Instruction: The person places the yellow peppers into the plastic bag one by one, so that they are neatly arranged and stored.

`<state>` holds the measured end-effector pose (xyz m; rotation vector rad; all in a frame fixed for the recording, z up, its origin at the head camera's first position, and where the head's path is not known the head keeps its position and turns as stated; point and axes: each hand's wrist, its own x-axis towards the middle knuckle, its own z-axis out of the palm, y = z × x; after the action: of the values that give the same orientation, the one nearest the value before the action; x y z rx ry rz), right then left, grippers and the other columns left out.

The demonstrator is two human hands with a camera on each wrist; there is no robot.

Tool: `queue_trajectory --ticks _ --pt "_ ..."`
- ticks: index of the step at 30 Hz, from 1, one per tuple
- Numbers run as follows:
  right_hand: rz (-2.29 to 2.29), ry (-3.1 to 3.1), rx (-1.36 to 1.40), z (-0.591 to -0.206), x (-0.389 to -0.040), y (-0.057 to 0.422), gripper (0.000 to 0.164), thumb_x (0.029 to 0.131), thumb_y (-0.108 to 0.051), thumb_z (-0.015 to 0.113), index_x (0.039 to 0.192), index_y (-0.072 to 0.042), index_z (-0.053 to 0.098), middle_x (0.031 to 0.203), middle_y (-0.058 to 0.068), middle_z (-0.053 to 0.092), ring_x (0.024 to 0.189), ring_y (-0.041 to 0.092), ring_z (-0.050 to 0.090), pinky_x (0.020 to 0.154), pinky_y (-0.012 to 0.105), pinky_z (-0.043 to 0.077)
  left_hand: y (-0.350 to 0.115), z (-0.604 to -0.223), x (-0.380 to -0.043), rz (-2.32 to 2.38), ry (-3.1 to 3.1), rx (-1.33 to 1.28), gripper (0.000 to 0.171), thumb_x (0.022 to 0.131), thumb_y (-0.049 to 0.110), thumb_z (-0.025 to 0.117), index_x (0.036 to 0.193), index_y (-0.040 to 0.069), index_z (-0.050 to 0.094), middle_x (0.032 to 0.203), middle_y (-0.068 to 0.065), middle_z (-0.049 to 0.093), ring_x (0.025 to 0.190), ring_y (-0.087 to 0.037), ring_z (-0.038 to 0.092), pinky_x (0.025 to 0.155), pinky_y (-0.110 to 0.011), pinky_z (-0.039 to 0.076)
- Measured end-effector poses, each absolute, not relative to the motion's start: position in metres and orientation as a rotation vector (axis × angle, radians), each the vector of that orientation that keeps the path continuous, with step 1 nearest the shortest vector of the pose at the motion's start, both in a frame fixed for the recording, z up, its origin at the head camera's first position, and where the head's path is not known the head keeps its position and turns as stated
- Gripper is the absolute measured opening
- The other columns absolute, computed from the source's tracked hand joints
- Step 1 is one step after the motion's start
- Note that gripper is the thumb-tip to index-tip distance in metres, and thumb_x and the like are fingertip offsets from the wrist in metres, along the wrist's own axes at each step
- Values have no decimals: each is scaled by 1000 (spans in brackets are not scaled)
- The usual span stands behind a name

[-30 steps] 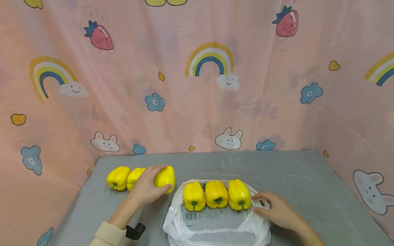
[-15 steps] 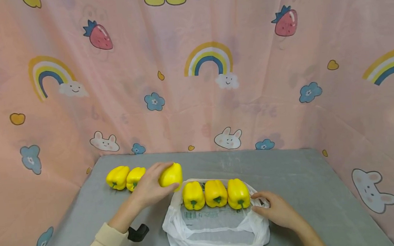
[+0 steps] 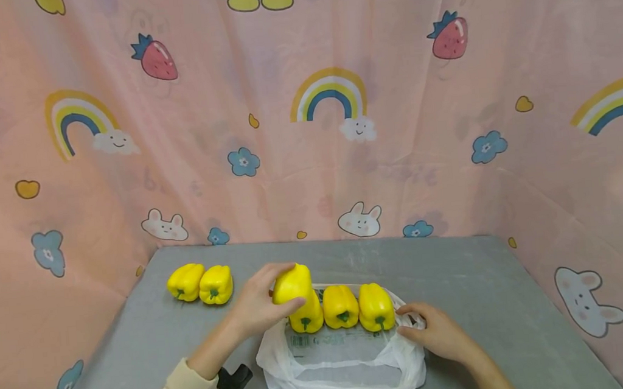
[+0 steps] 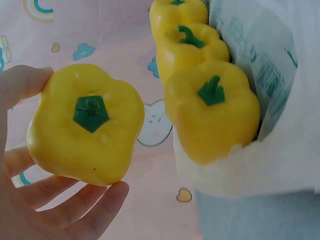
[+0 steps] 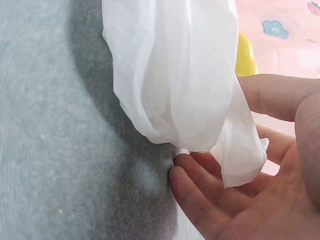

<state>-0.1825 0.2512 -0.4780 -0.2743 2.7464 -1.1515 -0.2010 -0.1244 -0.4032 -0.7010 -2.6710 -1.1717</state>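
My left hand point(image 3: 254, 306) holds a yellow bell pepper point(image 3: 292, 283) between thumb and fingers, raised at the left rim of a white plastic bag point(image 3: 281, 368). In the left wrist view, the green stem of this held pepper point(image 4: 87, 145) faces the camera. Three more yellow bell peppers point(image 3: 340, 305) lie in a row inside the bag's far side; the held one overlaps the leftmost in the head view. My right hand point(image 3: 437, 331) holds the bag's right edge, with the thumb on one side and fingers on the other, as the right wrist view shows of the white film point(image 5: 175, 75).
Two yellow bell peppers point(image 3: 216, 285) lie side by side at the table's back left. The grey table point(image 3: 460, 268) ends at a pink patterned curtain point(image 3: 310, 176). Dark wrist-camera parts point(image 3: 234, 379) show by the left forearm.
My left hand has carried its bell pepper rightward from beside the other two to the bag's left rim. My right hand and the bag have stayed in place.
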Motion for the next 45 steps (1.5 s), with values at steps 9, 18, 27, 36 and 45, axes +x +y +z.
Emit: queue_trajectory --ticks 9,18,27,36,45 --pt "-1149 2749 -282 -477 -182 251 35 92 -29 76 120 -9 70 127 10 66 124 40 56 103 63 42 -101 -408 -188 -1282 -2667 -757 64 88 42 79 142 14 58 136 0 58 111 -17 60 82 -28 56" --pt "-1156 2758 -276 -480 -181 252 34 92 -30 76 120 -11 71 127 10 66 123 39 57 101 62 44 -77 -423 -174 -1279 -2618 -804 62 87 45 78 138 16 60 132 2 61 113 -18 59 84 -34 56" --pt "-1173 2753 -255 -479 -180 251 35 92 -29 76 121 -11 70 129 11 65 125 40 56 102 62 44 -59 -438 -164 -1294 -2642 -834 65 87 49 76 140 16 58 133 3 59 114 -14 57 89 -34 53" --pt "-1166 2760 -261 -477 -180 250 35 91 -29 77 120 -11 70 127 9 66 125 39 56 102 62 44 -44 -453 -158 -1327 -2715 -891 64 88 54 73 140 19 58 133 5 59 114 -10 56 90 -30 52" --pt "-1180 2736 -243 -479 -181 251 36 92 -30 76 121 -11 70 127 8 66 126 40 55 102 62 44 -29 -467 -154 -1311 -2773 -941 65 90 55 71 142 18 56 134 5 58 115 -8 56 93 -31 51"
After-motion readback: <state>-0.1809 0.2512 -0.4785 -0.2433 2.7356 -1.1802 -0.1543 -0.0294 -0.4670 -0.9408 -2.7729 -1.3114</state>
